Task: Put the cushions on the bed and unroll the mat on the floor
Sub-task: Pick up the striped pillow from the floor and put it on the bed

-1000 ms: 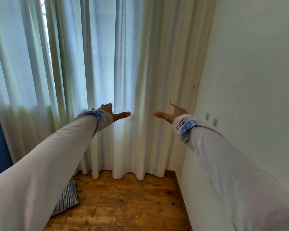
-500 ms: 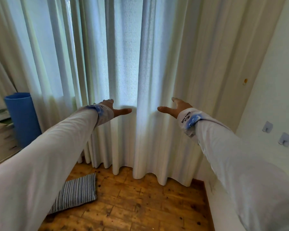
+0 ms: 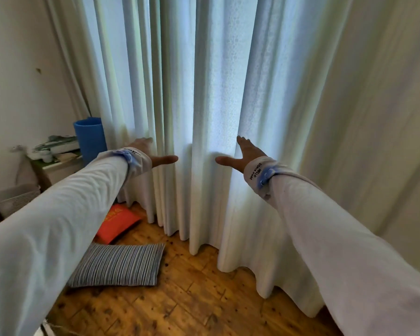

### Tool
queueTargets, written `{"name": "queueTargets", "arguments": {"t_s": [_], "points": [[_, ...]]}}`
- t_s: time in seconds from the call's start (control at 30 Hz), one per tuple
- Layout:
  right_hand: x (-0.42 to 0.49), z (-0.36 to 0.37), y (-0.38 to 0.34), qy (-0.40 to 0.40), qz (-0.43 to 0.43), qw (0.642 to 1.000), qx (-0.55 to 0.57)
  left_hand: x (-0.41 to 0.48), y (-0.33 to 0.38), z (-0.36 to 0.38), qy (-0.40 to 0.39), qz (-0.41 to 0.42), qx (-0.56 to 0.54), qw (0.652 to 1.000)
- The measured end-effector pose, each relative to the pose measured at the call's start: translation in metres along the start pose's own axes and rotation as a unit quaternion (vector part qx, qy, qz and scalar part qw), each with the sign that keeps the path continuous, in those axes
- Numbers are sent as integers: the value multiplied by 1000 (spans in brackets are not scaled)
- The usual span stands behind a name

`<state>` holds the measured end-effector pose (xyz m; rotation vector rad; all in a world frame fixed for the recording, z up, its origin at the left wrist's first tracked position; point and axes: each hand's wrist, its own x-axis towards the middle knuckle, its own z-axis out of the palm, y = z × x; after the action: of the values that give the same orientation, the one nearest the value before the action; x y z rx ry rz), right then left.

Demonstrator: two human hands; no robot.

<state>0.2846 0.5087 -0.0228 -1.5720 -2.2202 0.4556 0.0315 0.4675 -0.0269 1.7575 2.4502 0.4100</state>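
Below, wooden floor (image 3: 192,299), pale curtains (image 3: 204,93).

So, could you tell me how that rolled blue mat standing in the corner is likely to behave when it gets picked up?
The rolled blue mat looks like thick foam, so it is probably light for its bulk. It stands upright on end beside the curtain, so a nudge could tip it and set it rolling. No strap is visible, so it may loosen when lifted.
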Motion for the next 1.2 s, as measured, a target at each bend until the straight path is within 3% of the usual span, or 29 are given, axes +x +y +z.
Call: {"name": "queueTargets", "arguments": {"t_s": [0.3, 0.7, 1.2], "points": [[124, 51, -33, -57, -81, 995, 14, 80, -59, 1, 39, -109, 26, 993], [347, 130, -139, -83, -178, 980, 13, 270, -173, -16, 75, -205, 0, 976], [559, 303, -212, -195, -255, 947, -5, 420, -309, 63, -13, -329, -13, 944]]}}
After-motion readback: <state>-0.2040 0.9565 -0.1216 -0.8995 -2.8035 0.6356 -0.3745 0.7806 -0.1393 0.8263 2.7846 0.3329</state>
